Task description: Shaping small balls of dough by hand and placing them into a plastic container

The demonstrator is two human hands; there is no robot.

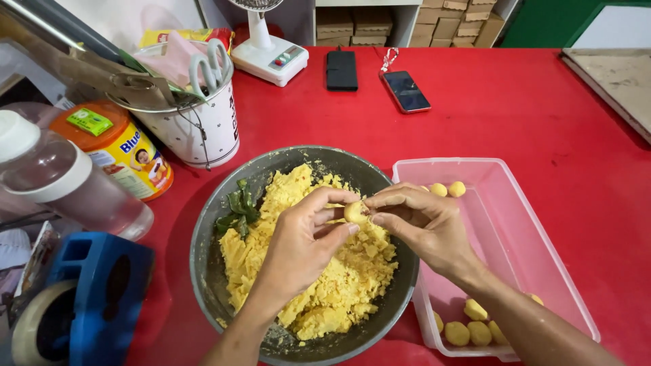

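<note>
Dough ball [354, 212]: small, pale yellow, pinched between the two hands above the middle of the bowl — held there so loose crumbs would drop back into the mix.
Left hand [302, 245]: thumb and forefinger curled narrow around the ball's near side, cradling it from below.
Right hand [420, 224]: fingertips closed on the ball's far side, pressing toward the left hand.
Bowl [203, 237]: grey metal, near the front edge of the red table [542, 122], filled with crumbly yellow dough [339, 285]; green leaves [239, 209] lie pushed to its left wall, clear of the working spot.
Container [522, 224]: clear plastic, touching the bowl's right side — a short reach for the right hand; finished balls [468, 325] sit at its near end and two more [447, 189] at the far end.
Left edge: orange-lidded tin [119, 146], white bucket [200, 118] holding scissors [209, 64], blue tape dispenser [95, 291].
Back edge: two phones [405, 90], well apart from the dough.
</note>
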